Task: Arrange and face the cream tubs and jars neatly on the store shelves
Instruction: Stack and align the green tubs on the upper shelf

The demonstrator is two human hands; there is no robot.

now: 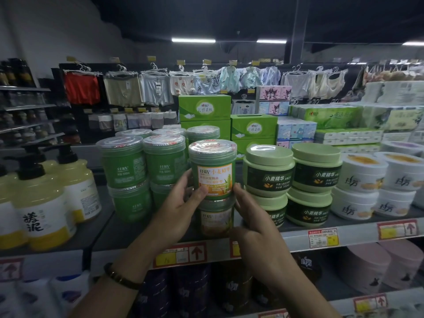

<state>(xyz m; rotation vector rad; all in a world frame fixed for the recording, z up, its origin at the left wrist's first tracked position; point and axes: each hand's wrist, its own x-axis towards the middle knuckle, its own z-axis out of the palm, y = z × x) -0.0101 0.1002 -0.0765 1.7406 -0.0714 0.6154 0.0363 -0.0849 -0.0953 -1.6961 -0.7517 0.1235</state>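
Nearest, a beaded bracelet (pixel 121 277) is noted on the left wrist. The left hand (pixel 183 203) is curled round the left side of the upper green jar (pixel 213 171), its thumb laid on the orange label. The right hand (pixel 254 228) is set against the right side where this jar meets the lower jar (pixel 215 216), its fingers nearly straight and gripping nothing. The upper jar is stacked on the lower one at the front of the grey shelf (pixel 344 235), its label turned outward. The step in hand is judged to be facing and squaring this stack. Next, a slight twist to centre the label is probably called for, and the neighbouring green jars (pixel 124 166), whose labels are turned aside, would then need rotating. Pale green tubs (pixel 268 171) and white tubs (pixel 360 175) are ranged to the right, pump bottles (pixel 39 203) to the left. Red price tags (pixel 323 237) are fixed along the shelf edge. Beyond, green tissue boxes (pixel 204 109) are stacked, garments on hangers (pixel 124 88) are hung along the wall, and strip lights (pixel 192 40) are seen under a dark ceiling.
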